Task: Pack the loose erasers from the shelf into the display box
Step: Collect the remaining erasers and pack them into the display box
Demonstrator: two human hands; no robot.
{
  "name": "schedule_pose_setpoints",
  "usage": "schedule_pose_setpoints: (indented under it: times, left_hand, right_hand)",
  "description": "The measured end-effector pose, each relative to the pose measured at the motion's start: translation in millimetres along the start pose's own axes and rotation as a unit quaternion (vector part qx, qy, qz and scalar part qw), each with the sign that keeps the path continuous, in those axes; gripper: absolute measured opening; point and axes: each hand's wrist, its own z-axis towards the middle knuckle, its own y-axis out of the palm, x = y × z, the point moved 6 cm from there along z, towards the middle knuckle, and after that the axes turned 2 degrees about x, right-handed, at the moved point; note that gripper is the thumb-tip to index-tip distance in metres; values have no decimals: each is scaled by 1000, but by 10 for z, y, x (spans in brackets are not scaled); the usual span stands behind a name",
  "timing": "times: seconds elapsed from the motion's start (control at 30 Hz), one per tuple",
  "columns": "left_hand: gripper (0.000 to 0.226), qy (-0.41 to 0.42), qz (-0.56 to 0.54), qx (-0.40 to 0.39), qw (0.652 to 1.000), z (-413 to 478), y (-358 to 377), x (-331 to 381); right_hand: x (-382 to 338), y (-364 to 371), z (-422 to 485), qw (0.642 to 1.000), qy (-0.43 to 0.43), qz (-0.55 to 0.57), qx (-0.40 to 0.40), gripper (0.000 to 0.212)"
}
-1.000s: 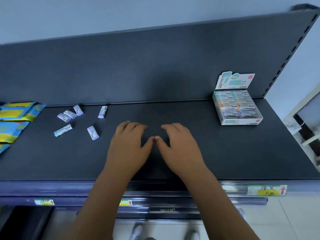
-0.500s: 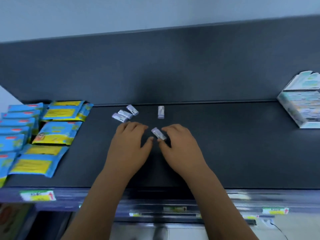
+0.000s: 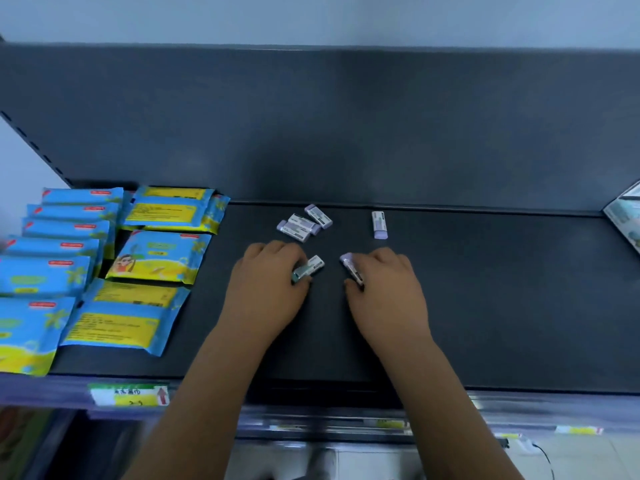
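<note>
Shelf: dark and flat; it carried everything.
Blue-and-yellow packets: overlapped at the left end.
Display box: only a corner showed at the far right, well apart from the erasers.
Left hand: fingers curled, pinching a teal-ended eraser.
Right hand: fingers pinching a purple-ended eraser.
Three clustered erasers: lay just beyond the hands.
Lone eraser: lay near the cluster.
Doing it well: probably best to grip the long sides firmly, lift straight up and keep each eraser level so it slots in flat.

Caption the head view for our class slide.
Left hand pinches a teal-tipped eraser, right hand a purple-tipped eraser; four loose erasers lie behind on the shelf.
</note>
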Motion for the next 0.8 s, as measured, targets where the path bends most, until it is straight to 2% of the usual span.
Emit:
schedule_pose_setpoints:
  times: [0.1,0.27,0.4,0.6,0.7,0.8]
  left_hand:
    - [12,4,13,-7,1000,17,-4,-10]
    - [25,19,12,-42,999,66,45,31]
    - [26,48,9,-82,995,104,137,97]
    - [21,60,-17,-42,997,102,162,276]
    - [18,91,-32,-36,995,106,143,487]
    - [19,110,-44,-32,992,111,192,775]
  right_hand:
    - [43,-45,9,999,24,-21,18,32]
    - [155,-73,40,1000,11,-1,18,29]
    - [217,-100,40,1000,6,-5,22,11]
    - [360,-212,6,998,-43,50,1,16]
    - [585,-363,-28,994,-54,90,26,21]
    - [887,-516,-48,991,-63,121,17,24]
